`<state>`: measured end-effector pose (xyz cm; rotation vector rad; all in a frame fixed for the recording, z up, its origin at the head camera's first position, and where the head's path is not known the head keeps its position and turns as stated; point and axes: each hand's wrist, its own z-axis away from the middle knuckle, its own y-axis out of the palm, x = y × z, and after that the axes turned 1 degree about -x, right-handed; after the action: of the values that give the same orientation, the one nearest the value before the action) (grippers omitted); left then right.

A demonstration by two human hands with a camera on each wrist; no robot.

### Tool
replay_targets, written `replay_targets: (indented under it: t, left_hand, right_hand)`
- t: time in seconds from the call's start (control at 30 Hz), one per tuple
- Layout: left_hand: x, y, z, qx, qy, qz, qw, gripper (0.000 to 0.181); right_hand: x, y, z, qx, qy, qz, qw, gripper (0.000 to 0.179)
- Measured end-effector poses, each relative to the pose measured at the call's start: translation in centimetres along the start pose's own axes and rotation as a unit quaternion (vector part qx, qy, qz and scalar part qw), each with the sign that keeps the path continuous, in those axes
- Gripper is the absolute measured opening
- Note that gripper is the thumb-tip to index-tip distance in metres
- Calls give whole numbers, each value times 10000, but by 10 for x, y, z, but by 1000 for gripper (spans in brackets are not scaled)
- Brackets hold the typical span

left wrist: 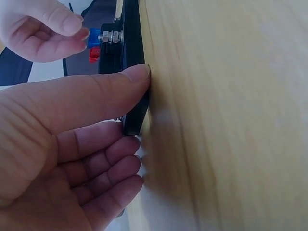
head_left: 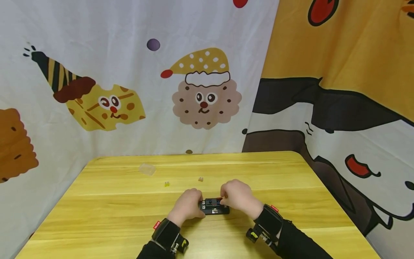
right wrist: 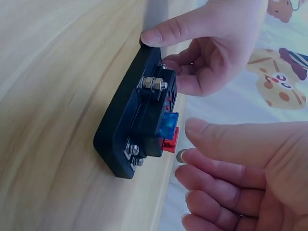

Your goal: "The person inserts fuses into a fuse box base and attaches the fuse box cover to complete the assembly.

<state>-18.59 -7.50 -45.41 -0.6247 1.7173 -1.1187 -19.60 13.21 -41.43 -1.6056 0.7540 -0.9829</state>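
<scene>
R sleeve (head_left: 302,241) & L sleeve (head_left: 153,252) nearest, on near side of black fuse block (head_left: 214,211). Block's on counter (head_left: 97,223), btwn both hands; base looks flat. L hand (head_left: 188,205) clamped on block's left end, thumb on side of base, fingers curled round the end. R hand (head_left: 237,194) up at block's right end, thumb & fingers apart, nothing seen pinched; thumb just beside blue fuse (right wrist: 168,126), contact w/ fingertips can't tell. Red fuse (right wrist: 170,144) sits next to blue, both standing proud of block top. Looks like fuse work; can't tell if both fully home. To do it well: L grip firm & low on base so block can't skid or tip, well clear of metal studs (right wrist: 155,84). R thumb square over one fuse at a time, push straight down in line w/ slot; rocking could splay contacts or bend blades, prob. Check blue & red sit level afterwards. If one's crooked, ease out straight, realign, don't force. Beyond block: orange piece (head_left: 201,179) off its left end, yellow piece (head_left: 166,183) farther left, clear plastic piece (head_left: 147,169) farthest; too small for detail, best kept clear of elbows/sleeves.
</scene>
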Motion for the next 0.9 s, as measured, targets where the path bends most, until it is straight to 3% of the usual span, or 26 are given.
replay_targets:
  t: [0.37, 0.9]
  left_hand:
    - [1, 2, -1, -25, -23, -63, 10000, 41]
    - [0, 2, 1, -43, -28, -79, 10000, 41]
  right_hand:
    - [-11, 4, 5, 194, -32, -351, 9992, 46]
    - [-25, 19, 10, 393, -278, -496, 9976, 51]
